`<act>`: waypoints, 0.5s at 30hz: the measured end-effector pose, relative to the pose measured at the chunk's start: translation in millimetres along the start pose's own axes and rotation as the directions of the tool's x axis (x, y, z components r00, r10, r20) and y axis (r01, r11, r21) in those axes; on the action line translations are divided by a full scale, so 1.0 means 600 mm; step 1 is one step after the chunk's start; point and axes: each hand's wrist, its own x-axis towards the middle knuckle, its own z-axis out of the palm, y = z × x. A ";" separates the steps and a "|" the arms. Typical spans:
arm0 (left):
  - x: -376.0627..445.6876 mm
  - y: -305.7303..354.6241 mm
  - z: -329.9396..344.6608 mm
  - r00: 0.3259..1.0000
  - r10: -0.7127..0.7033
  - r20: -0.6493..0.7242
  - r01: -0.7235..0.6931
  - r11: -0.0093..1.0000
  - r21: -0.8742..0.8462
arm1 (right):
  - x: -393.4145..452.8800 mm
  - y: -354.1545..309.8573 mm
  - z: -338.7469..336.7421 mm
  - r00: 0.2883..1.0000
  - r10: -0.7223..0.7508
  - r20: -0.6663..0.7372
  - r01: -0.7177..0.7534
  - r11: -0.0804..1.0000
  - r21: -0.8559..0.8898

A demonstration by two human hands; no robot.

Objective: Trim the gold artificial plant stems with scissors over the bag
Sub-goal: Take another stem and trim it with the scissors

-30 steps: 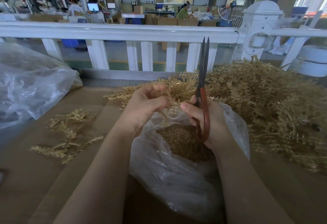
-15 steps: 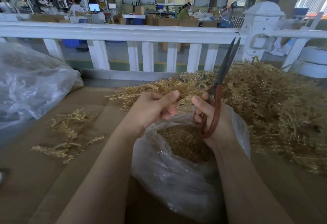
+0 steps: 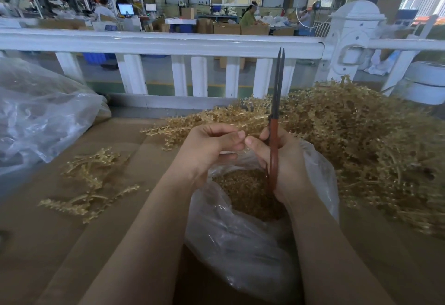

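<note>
The right hand (image 3: 286, 162) is curled round the red handles of the scissors (image 3: 275, 121), which stand nearly upright, long axis vertical, the dark blades together and pointing up toward the white railing (image 3: 168, 43). Its forefinger reaches left to meet the fingertips of the left hand (image 3: 207, 148), whose grip pinches a thin gold stem (image 3: 231, 125); the stem is largely hidden by the fingers, so which way it points cannot be told. Both hands hover over the open mouth of the clear plastic bag (image 3: 240, 251), which sits at the near edge of the counter (image 3: 48, 244) and holds a heap of gold trimmings (image 3: 245, 191). Behind and to the right lies a big pile of gold stems (image 3: 361, 136). A few loose sprigs (image 3: 89, 184) lie to the left, near a second, crumpled plastic bag (image 3: 41, 112).
</note>
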 end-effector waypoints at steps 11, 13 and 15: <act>0.004 0.009 -0.024 0.986 0.082 -0.146 -0.113 0.969 -0.221 | -0.006 0.006 0.011 0.994 -0.081 -0.070 0.044 0.907 -0.419; 0.004 0.011 -0.030 0.983 0.096 -0.157 -0.135 0.957 -0.257 | -0.010 0.005 0.012 0.995 -0.095 -0.033 0.062 0.838 -0.542; 0.004 0.012 -0.032 0.982 0.107 -0.157 -0.148 0.949 -0.277 | -0.013 0.006 0.012 0.994 -0.105 -0.003 0.076 0.731 -0.678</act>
